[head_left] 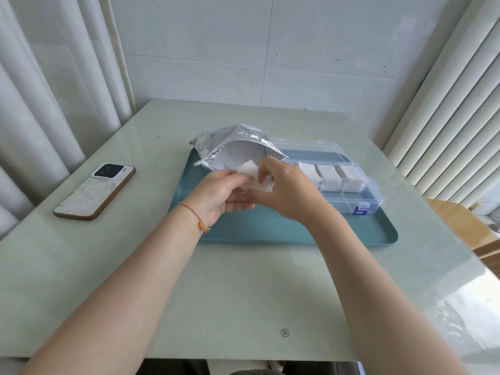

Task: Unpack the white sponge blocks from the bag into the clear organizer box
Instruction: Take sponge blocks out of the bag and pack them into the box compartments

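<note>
Holding a white sponge block between them just in front of the bag's mouth, both hands are busy; the left hand has its fingers curled under and around the block, and the right hand pinches its near edge from above, so neither is free. The bag, silvery with small printed motifs, lies open on the far left of a teal tray, its mouth turned toward the person; whether more blocks remain inside I cannot tell, as the interior shows only pale folds. The clear organizer box sits on the tray's right side with its lid open behind it; three compartments in the middle row already hold white blocks, while the nearer row looks unfilled, so I judge the work well begun but not nearly finished, with the held block next to be placed. As for writing, the bag's print is too small to read; the box's blue latch bears no legible mark; a small round emblem is set into the table near its front edge; a phone lies face down at the left, without readable branding.
</note>
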Motion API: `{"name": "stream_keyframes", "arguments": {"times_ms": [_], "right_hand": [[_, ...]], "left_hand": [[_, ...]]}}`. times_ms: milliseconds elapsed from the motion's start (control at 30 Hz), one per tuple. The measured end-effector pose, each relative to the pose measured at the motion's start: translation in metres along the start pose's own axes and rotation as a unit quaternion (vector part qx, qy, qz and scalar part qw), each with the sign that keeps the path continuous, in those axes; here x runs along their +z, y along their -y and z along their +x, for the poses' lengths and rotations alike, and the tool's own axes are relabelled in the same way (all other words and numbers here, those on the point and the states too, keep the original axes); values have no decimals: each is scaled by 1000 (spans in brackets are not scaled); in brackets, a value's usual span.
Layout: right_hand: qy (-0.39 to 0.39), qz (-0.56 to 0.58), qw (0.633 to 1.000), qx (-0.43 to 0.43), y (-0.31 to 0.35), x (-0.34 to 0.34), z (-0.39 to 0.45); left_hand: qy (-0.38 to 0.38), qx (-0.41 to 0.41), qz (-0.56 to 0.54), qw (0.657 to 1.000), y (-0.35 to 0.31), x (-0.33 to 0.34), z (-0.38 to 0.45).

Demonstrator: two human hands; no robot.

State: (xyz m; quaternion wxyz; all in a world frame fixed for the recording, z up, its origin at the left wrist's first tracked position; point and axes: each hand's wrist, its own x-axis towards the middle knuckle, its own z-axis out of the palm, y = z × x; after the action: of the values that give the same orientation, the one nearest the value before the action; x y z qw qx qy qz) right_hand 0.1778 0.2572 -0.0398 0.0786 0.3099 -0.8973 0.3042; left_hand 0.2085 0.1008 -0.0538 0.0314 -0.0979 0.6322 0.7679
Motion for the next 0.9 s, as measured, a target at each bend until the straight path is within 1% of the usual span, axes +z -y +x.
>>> {"name": "stream_keyframes", "arguments": {"times_ms": [67,167,233,267,333,400,500,633,767,833,900], "right_hand": [[-6,-1,1000,16,1,-1,0],[13,2,999,31,3,-3,0],[26,2,1000,14,3,-4,-1],[32,-9,999,-1,3,-5,-1],[45,-41,998,-26,5,-6,-2],[63,-71,995,-29,7,-4,-2],[69,-107,992,-22,9,2,-1],[59,-89,994,-32,8,5,-2],[72,-76,994,-43,8,7,-3],[81,-69,994,-39,8,8,-2],[88,-63,993,-40,8,7,-3]], "left_hand": [[9,2,-7,1000,1,2,0],[-21,8,1,1000,2,4,0],[-39,7,-3,999,2,3,1],[-36,5,-15,999,2,2,2],[-3,-2,-49,999,0,2,1],[44,-19,-78,996,0,4,-1],[95,-47,-78,991,1,9,-3],[97,-76,-78,989,7,10,0],[112,-79,-124,983,8,8,1],[113,-84,-105,984,7,7,1],[130,-80,-82,985,4,7,-3]]}}
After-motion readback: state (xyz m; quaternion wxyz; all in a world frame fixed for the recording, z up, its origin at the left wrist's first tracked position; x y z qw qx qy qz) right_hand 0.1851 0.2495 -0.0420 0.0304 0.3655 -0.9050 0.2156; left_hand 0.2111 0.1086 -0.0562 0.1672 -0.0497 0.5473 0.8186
